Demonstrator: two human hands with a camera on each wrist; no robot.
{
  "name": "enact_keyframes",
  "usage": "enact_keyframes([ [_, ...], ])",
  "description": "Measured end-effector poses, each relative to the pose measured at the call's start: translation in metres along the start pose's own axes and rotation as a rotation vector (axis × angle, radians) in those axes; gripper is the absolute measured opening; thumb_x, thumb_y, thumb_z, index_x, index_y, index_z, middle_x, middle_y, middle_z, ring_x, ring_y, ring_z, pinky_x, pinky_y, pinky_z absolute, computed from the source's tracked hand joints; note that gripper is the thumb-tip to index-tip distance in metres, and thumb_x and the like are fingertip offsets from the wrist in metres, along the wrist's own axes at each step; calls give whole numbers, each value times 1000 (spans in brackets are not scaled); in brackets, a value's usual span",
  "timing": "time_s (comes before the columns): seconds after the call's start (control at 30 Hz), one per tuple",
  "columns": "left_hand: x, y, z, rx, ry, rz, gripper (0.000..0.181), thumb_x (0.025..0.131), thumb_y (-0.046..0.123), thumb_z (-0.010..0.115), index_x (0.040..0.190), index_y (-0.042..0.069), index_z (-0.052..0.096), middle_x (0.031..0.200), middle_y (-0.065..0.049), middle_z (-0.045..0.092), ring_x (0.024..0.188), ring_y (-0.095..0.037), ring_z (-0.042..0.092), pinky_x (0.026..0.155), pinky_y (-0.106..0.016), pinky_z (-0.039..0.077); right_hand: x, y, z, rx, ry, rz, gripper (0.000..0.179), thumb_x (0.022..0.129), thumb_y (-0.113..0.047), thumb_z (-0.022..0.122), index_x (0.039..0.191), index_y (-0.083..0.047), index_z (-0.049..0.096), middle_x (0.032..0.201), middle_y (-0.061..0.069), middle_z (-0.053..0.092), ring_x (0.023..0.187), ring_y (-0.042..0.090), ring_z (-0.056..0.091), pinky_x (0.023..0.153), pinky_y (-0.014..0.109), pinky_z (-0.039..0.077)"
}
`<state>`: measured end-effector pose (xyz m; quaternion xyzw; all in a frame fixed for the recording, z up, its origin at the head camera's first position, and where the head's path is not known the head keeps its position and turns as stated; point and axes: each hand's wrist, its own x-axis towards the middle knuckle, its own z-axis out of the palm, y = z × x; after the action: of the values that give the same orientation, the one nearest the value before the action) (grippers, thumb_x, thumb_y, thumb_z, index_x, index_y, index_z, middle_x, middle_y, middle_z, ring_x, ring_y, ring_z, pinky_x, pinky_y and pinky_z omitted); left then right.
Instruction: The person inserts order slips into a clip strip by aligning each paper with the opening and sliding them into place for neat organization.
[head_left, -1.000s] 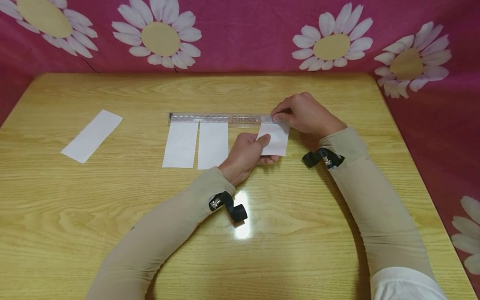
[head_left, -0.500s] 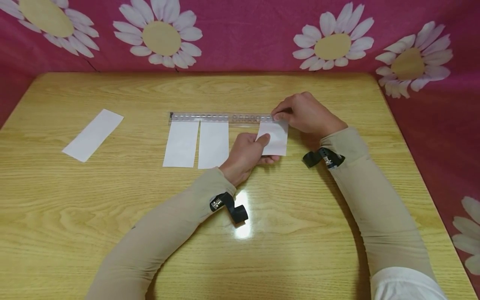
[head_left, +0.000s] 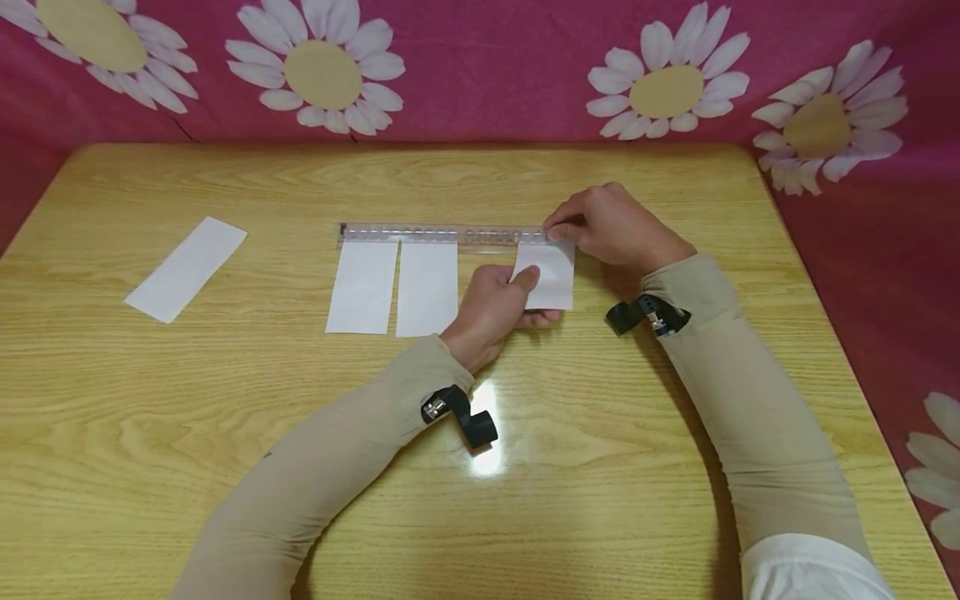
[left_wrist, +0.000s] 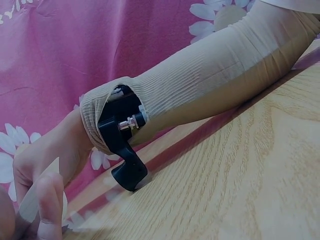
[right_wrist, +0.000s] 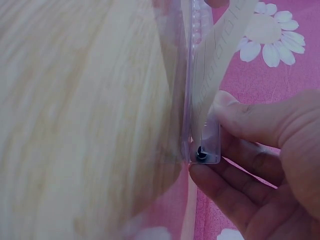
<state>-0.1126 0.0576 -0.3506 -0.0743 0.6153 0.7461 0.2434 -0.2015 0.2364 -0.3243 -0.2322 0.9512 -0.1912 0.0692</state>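
Observation:
My left hand (head_left: pixel 491 308) pinches a white paper slip (head_left: pixel 551 271), thumb on top and fingers beneath. The slip's upper edge meets a long clear plastic strip (head_left: pixel 427 235) with a row of round shapes along it. At the strip's right end, my right hand (head_left: pixel 615 225) pinches it between thumb and fingers. In the right wrist view the strip (right_wrist: pixel 210 140) looks like a narrow folded channel with a small black piece at its end; paper (right_wrist: pixel 215 55) with faint printed marks stands in it. Two more slips (head_left: pixel 362 287) (head_left: pixel 427 287) hang side by side from the strip's left part.
Another white paper slip (head_left: pixel 186 269) lies slanted on the wooden table (head_left: pixel 225 433), left of the strip. Pink cloth (head_left: pixel 487 75) with large white flowers rises behind the table and along its sides. Black wrist mounts (head_left: pixel 457 412) protrude from both sleeves.
The slip in my left hand has shifted very slightly left along the strip. Both hands keep their grips and barely move.

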Motion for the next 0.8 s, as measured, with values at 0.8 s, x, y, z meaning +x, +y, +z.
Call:
enact_keyframes([
  [0.8, -1, 0, 1, -21, 28, 8, 34, 104, 20, 45, 111, -11, 57, 60, -8, 66, 54, -11, 66, 54, -20, 56, -1, 0, 0, -6, 15, -18, 19, 94, -22, 65, 109, -14, 75, 110, 7, 75, 99, 19, 67, 86, 36, 53],
])
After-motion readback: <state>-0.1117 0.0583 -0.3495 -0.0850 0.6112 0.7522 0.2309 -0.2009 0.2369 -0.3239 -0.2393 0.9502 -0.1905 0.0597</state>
